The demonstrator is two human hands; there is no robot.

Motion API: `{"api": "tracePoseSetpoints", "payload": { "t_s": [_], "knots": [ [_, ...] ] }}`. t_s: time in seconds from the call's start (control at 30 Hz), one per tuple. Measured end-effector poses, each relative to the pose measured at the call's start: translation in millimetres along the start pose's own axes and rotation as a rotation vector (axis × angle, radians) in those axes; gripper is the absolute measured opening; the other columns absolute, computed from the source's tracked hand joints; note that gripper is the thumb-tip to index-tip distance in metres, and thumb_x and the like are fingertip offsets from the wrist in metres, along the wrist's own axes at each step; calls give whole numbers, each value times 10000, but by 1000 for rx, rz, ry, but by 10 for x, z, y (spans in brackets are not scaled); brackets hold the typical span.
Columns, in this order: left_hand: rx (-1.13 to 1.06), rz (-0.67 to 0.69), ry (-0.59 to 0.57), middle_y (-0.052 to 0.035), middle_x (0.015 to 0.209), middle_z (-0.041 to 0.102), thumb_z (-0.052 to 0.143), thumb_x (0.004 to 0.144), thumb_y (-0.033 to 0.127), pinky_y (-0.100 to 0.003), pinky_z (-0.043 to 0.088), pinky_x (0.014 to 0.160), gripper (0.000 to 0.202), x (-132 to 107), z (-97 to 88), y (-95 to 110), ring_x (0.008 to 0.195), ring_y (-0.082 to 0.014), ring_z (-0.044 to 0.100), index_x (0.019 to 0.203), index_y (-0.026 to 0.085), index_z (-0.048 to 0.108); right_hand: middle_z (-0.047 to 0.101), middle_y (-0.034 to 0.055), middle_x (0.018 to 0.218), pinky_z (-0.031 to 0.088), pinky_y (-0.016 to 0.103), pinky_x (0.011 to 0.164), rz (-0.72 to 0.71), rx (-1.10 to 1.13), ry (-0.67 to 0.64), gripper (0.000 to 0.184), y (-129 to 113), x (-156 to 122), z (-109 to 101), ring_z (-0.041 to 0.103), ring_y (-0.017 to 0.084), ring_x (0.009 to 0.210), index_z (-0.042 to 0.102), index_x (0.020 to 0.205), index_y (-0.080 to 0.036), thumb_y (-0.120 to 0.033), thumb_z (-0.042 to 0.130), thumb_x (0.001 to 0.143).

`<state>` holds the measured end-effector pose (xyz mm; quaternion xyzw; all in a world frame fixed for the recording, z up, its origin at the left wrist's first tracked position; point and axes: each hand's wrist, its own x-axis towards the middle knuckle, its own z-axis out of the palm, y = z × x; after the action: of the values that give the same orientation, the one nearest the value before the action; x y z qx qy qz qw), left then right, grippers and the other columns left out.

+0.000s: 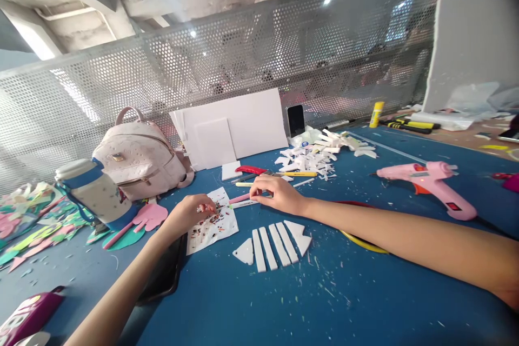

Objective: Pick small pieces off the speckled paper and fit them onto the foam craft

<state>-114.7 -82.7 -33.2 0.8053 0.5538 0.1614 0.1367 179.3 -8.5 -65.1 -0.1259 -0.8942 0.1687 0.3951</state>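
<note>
My left hand (195, 208) is over a white sheet of paper (217, 235) strewn with small dark and orange shavings. Its fingers curl together, and what they pinch, if anything, is too small to make out. My right hand (279, 193) is closed on a slim pink pen (240, 199), beside a white marker (242, 204) at the paper's upper right edge. In front of both hands lie white foam pieces: a rounded triangle (244, 252), several parallel strips (268, 247) and a notched tail shape (299, 237), laid out like a fish skeleton.
A pink glue gun (430, 178) lies at right; a yellow glue stick (377, 114) stands behind it. White foam scraps (310, 154) are heaped beyond my right hand. A dark phone (164, 270) lies below my left forearm. A bottle (95, 192) and a backpack (140, 157) stand at left.
</note>
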Motion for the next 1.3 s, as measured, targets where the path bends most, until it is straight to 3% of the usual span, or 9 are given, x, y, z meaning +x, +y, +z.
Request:
{"api": "tracePoseSetpoints", "payload": {
  "t_s": [0.27, 0.83, 1.07, 1.23, 1.3],
  "knots": [
    [9, -14, 2, -31, 878, 729, 562, 798, 226, -259, 491, 710, 175, 5, 36, -8, 749, -176, 651, 809, 244, 736, 640, 16, 880, 466, 300, 813, 6, -13, -13, 69, -7, 2, -3, 587, 147, 842, 643, 884, -197, -217, 596, 930],
    [79, -10, -22, -38, 906, 729, 551, 832, 283, -247, 471, 667, 182, 9, 36, -7, 740, -177, 651, 830, 242, 728, 648, 21, 880, 464, 299, 812, 9, -9, -16, 71, -13, 7, -7, 589, 151, 831, 649, 881, -199, -222, 598, 925],
    [-37, -11, 200, -24, 785, 719, 586, 815, 283, -268, 490, 683, 126, 4, 24, 113, 721, -175, 651, 780, 203, 678, 648, 22, 870, 453, 300, 813, 4, -21, -22, 70, 0, 0, -1, 585, 157, 832, 649, 886, -199, -224, 596, 926],
    [-367, -25, 320, -31, 784, 703, 612, 807, 241, -251, 521, 660, 77, 25, 256, 385, 689, -149, 644, 785, 176, 647, 639, 18, 854, 442, 281, 774, -16, -27, -24, 55, -2, 9, 0, 574, 154, 829, 652, 885, -192, -213, 613, 915],
    [-423, 3, 346, -29, 800, 692, 615, 813, 218, -258, 530, 724, 56, 23, 372, 512, 737, -147, 647, 801, 179, 653, 634, 19, 848, 440, 280, 769, -15, -30, -24, 60, -5, 13, -1, 570, 154, 819, 654, 886, -192, -222, 613, 917]
  ]
}}
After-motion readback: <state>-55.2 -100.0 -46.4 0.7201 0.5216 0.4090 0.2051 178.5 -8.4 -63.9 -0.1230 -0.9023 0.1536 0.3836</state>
